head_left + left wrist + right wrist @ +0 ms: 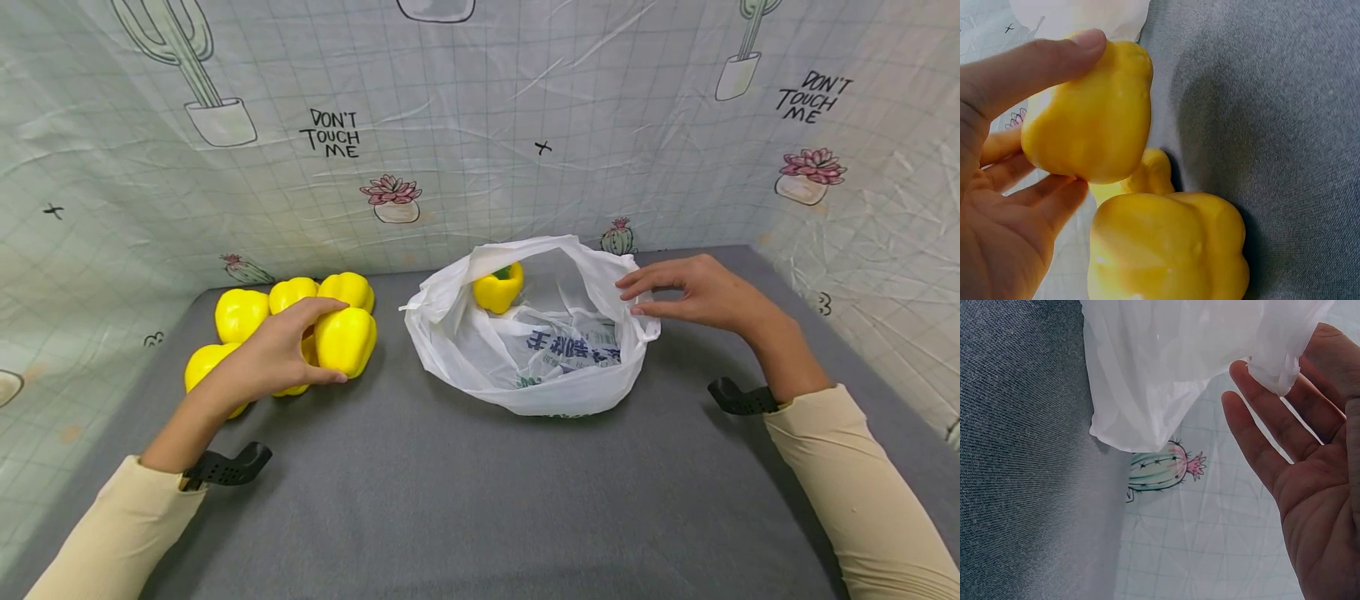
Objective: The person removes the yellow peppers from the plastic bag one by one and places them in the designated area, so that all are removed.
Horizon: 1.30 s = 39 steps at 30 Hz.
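Observation:
My left hand (273,346) grips a yellow bell pepper (346,342), thumb on one side and fingers on the other. In the left wrist view this held pepper (1094,119) is above another yellow pepper (1166,244). Several more yellow bell peppers (240,315) sit around and behind the hand, some partly hidden by it. A white plastic bag (457,371) stands with its mouth spread wide, and one yellow pepper (498,292) with a green stem lies inside. At the bag's right rim, my right hand (693,292) touches the plastic with fairly straight, spread fingers.
Grey cloth covers the table (450,500). Behind it hangs a pale grid-patterned curtain (480,108) printed with cacti and lettering, which also runs along both sides. A black wrist strap (225,467) is on the left arm, another (742,397) on the right.

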Available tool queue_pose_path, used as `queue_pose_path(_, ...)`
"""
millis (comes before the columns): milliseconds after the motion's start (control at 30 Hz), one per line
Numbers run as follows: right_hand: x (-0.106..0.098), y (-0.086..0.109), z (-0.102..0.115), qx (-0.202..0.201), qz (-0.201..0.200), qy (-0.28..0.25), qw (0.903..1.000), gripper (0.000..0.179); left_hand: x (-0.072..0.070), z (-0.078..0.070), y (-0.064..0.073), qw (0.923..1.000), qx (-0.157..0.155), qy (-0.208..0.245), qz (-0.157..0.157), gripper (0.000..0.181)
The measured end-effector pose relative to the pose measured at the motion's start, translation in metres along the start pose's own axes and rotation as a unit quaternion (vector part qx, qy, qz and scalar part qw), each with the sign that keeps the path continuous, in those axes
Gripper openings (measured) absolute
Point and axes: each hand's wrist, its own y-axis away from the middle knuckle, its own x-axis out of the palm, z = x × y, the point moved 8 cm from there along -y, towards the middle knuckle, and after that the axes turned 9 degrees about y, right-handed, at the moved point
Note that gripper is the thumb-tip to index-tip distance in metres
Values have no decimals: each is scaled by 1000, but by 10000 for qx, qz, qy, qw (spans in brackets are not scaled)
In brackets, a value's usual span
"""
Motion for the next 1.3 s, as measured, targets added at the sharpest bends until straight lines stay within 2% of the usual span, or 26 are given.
queue_pose_path(200,1,0,1,-4,9,36,10000,28,2,3,-1,9996,10,-267,126,90)
queue_pose_path(433,1,-1,1,10,-3,90,10000,28,2,5,-2,9983,105,-565,122,88)
queue_pose_path(700,2,0,0,67,21,130,9999,27,5,8,-5,9967,15,-779,225,89)
queue_pose_path(1300,4,0,1,43,20,95,9999,26,9,12,-6,9948,-35,-898,474,91)
